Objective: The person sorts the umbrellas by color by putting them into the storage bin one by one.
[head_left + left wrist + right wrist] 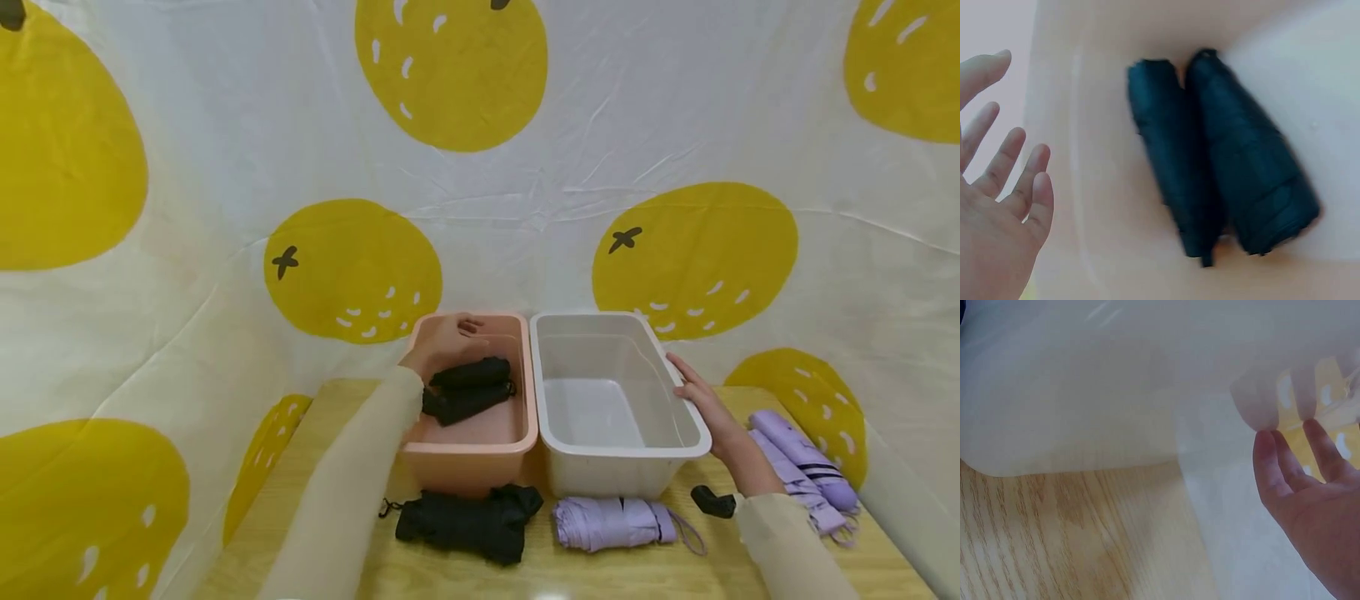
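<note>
My left hand (448, 337), fingers spread and holding nothing, hovers over the back left of the pink bin (468, 448). In the left wrist view, two folded black umbrellas (1175, 159) lie side by side in that bin, to the right of the left hand (1004, 194). At the white bin (626, 452), my right hand (708, 408) rests against the right-hand rim. The right wrist view shows its fingertips (1264, 440) touching the translucent outer wall, with their reflections above. The white bin has nothing inside.
In front of the bins lie another folded black umbrella (468, 523) and a folded lilac umbrella (613, 523). Two more lilac umbrellas (806, 467) lie at the table's right edge. A fruit-printed cloth (480, 192) hangs close behind the bins.
</note>
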Demonstrator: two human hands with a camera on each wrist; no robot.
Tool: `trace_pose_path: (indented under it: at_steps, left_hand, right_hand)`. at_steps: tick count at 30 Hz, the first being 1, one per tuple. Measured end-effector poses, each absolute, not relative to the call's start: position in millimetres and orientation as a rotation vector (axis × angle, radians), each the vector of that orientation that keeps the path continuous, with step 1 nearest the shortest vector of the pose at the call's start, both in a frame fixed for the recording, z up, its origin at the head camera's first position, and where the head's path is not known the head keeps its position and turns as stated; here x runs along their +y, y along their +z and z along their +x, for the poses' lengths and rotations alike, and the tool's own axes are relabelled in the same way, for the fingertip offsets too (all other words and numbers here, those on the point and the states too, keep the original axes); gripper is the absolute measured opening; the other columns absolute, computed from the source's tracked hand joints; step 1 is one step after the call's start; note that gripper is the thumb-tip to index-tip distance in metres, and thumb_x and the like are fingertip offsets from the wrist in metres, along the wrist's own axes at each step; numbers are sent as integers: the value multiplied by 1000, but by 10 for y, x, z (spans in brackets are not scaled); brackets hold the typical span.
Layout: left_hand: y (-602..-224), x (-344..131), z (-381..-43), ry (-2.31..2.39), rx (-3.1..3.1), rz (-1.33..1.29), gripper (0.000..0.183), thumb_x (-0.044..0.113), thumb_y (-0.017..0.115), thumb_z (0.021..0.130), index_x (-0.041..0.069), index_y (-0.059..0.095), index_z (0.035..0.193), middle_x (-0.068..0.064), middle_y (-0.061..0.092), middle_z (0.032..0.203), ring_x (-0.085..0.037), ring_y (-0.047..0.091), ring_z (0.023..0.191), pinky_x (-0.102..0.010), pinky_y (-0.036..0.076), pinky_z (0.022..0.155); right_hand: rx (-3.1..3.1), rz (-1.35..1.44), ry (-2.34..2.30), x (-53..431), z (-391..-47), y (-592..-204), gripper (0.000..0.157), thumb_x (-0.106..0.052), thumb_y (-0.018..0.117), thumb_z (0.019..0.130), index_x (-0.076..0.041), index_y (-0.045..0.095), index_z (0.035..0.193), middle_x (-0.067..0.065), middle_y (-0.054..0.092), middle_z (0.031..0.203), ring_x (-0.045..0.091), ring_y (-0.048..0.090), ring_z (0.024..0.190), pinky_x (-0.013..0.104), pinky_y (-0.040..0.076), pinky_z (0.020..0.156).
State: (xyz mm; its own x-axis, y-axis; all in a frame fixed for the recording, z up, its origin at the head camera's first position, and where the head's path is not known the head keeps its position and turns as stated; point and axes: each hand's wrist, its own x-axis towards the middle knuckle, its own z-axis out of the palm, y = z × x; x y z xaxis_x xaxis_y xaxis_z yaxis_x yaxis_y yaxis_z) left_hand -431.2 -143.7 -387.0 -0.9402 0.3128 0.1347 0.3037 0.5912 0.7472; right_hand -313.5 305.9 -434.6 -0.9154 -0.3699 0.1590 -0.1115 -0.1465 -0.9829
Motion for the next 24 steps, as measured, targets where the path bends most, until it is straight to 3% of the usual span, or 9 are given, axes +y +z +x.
trace_pose_path:
  at_steps: [6,12,19,24]
  left_hand:
    - [-3447,-1475,-4160,1435,2610,816,43,22,65,81,13,50,120,-9,47,118,-23,48,102,-37,43,83]
    - [-2926,-1487,-3654,1398,2565,1088,41,15,65,80,8,51,118,-12,50,113,-31,50,99,-37,44,82]
    - [-2606,-1487,-2865,1234,2617,1465,37,9,65,79,7,53,115,-6,53,111,-21,52,97,-36,43,81]
    - [-2588,-1458,-2292,1153,2587,1767,35,2,67,75,4,55,108,-4,53,106,-15,51,92,-29,44,77]
  right_hand:
    - [1906,-545,-2199,3050,-3136,-4325,53,-4,23,96,-17,1,143,5,33,128,17,53,97,36,47,75]
    - [1871,-547,-2210,3032,-3128,-4281,54,-2,23,95,-15,-1,143,-4,40,121,14,54,93,35,48,75]
    - [1916,-515,-2196,3038,-3129,-4284,55,-3,23,96,-16,-1,143,4,29,131,14,53,97,33,47,75]
    - [1951,-477,-2166,3040,-3143,-4329,54,-6,24,96,-19,0,143,8,18,138,15,52,100,34,46,78]
